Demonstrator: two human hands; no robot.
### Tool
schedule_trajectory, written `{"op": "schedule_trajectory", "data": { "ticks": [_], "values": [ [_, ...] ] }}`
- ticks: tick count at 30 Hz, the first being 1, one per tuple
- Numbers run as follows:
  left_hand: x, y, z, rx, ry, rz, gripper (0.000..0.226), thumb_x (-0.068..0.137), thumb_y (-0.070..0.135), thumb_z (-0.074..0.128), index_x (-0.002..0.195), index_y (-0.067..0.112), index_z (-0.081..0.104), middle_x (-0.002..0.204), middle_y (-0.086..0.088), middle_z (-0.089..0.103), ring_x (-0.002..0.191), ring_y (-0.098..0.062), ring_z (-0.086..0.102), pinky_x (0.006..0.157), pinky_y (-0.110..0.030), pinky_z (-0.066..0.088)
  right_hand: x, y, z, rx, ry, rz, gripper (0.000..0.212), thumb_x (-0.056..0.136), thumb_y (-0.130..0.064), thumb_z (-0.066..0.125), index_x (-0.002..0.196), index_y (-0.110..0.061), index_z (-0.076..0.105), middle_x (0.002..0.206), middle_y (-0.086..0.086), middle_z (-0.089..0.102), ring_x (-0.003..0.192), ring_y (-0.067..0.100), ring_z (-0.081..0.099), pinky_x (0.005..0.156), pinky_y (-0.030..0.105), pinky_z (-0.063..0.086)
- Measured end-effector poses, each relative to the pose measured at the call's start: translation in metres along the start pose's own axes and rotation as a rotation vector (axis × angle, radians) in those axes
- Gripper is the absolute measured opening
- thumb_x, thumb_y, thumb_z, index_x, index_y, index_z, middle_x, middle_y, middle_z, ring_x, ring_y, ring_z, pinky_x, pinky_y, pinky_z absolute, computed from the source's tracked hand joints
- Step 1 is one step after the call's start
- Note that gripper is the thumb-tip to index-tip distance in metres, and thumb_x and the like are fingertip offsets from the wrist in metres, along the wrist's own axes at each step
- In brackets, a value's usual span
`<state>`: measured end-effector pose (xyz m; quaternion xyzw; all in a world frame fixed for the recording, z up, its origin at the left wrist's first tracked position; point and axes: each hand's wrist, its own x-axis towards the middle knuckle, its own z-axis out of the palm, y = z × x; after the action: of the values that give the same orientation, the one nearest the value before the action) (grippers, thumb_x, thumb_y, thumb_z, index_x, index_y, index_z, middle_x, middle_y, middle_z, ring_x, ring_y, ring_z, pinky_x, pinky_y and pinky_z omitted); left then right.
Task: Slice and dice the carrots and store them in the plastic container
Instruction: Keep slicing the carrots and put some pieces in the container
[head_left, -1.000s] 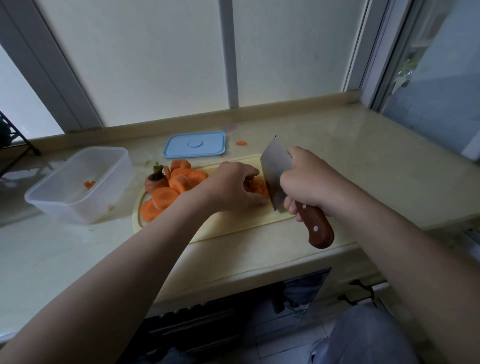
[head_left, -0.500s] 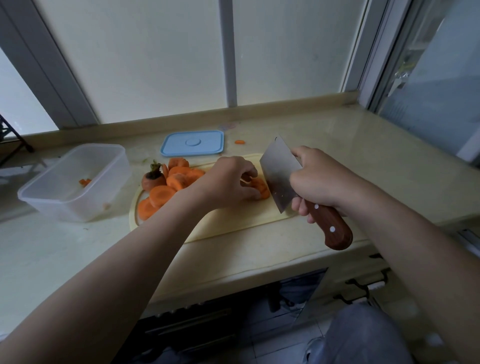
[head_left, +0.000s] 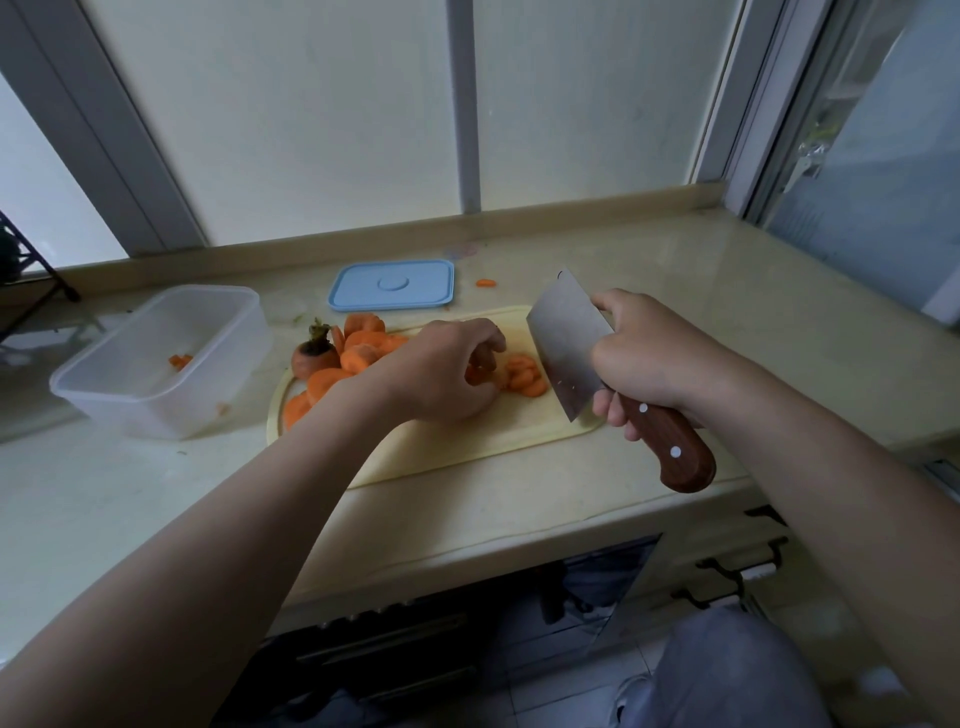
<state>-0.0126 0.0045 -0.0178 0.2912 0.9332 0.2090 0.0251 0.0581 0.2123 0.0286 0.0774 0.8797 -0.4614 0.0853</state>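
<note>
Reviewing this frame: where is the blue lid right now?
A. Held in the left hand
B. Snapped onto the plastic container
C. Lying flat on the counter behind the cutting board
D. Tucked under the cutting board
C: the lid lies flat on the counter just behind the cutting board, apart from the container, which stands open to the left.
</note>
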Motion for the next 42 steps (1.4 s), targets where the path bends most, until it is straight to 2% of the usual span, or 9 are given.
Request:
{"op": "schedule_trajectory", "data": {
  "ticks": [4,11,20,24,26,33,36,38,42],
  "values": [
    [-0.002,-0.002,-0.001,0.013,-0.008,-0.013,0.038,0.087,0.012,0.064,0.123,0.022,0.057,0.1,0.013,0.067,0.096,-0.009,0.06,0.089,-0.03,0.052,-0.001,0.002,0.0,0.007,0.001,0.001,0.079,0.091,0.003,0.036,0.161,-0.033,0.025,0.075,0.025,0.071,0.048,0.022,0.063,0.048,0.032,0.054],
    [-0.001,0.002,0.002,0.017,0.01,0.016,0.039,0.089,0.02,0.068,0.125,0.023,0.056,0.102,0.011,0.068,0.096,-0.007,0.058,0.075,-0.011,0.04,-0.001,0.004,0.0,0.02,0.002,-0.002,0.081,0.092,0.003,0.035,0.163,-0.033,0.023,0.071,0.021,0.07,0.045,0.019,0.062,0.046,0.03,0.052],
    [0.002,0.003,0.004,0.011,0.084,0.016,0.029,0.086,0.015,0.067,0.115,0.017,0.063,0.097,0.004,0.07,0.092,-0.013,0.063,0.084,-0.028,0.053,-0.001,0.008,-0.002,0.03,-0.002,-0.006,0.079,0.091,0.002,0.033,0.162,-0.031,0.026,0.073,0.023,0.069,0.045,0.019,0.061,0.046,0.03,0.052],
    [0.003,0.002,-0.004,-0.052,0.159,0.026,0.022,0.085,0.013,0.071,0.106,0.015,0.067,0.097,0.003,0.069,0.092,-0.008,0.065,0.08,-0.015,0.053,-0.002,0.011,-0.003,0.038,-0.003,-0.003,0.08,0.091,0.001,0.034,0.162,-0.032,0.025,0.072,0.021,0.069,0.045,0.019,0.062,0.047,0.031,0.052],
    [0.003,0.006,-0.004,-0.097,0.189,0.042,0.022,0.086,0.013,0.072,0.107,0.015,0.068,0.098,0.005,0.068,0.093,-0.004,0.065,0.081,-0.012,0.052,-0.001,0.011,-0.003,0.045,-0.002,-0.001,0.08,0.091,0.002,0.034,0.163,-0.033,0.023,0.072,0.021,0.069,0.044,0.019,0.061,0.046,0.031,0.052],
    [0.015,0.017,0.01,-0.017,0.13,0.106,0.031,0.086,0.011,0.07,0.117,0.011,0.066,0.1,0.004,0.071,0.091,-0.007,0.064,0.078,-0.004,0.043,0.0,0.011,-0.002,0.042,-0.002,-0.003,0.079,0.092,0.002,0.034,0.162,-0.033,0.024,0.075,0.024,0.07,0.043,0.019,0.061,0.046,0.03,0.052],
    [0.013,0.017,0.005,-0.031,0.136,0.082,0.036,0.086,0.013,0.07,0.121,0.014,0.064,0.106,0.002,0.068,0.096,-0.008,0.062,0.085,-0.015,0.049,0.0,0.013,-0.003,0.038,-0.004,-0.005,0.077,0.091,0.001,0.033,0.161,-0.03,0.026,0.074,0.023,0.069,0.042,0.018,0.061,0.045,0.03,0.052],
    [0.011,0.016,0.003,0.003,0.107,0.082,0.047,0.085,0.024,0.073,0.129,0.014,0.06,0.116,-0.001,0.063,0.104,-0.013,0.059,0.089,-0.022,0.049,0.0,0.013,-0.003,0.037,-0.002,-0.009,0.076,0.091,0.001,0.033,0.161,-0.029,0.028,0.074,0.023,0.069,0.041,0.018,0.061,0.045,0.03,0.051],
    [0.009,0.014,0.008,0.093,-0.016,0.022,0.077,0.084,0.047,0.073,0.148,0.02,0.042,0.141,0.0,0.053,0.125,-0.016,0.05,0.098,-0.023,0.039,0.0,0.013,-0.002,0.033,0.0,-0.014,0.078,0.091,0.002,0.034,0.161,-0.031,0.027,0.073,0.023,0.069,0.04,0.018,0.061,0.045,0.03,0.051]
  ]
}}
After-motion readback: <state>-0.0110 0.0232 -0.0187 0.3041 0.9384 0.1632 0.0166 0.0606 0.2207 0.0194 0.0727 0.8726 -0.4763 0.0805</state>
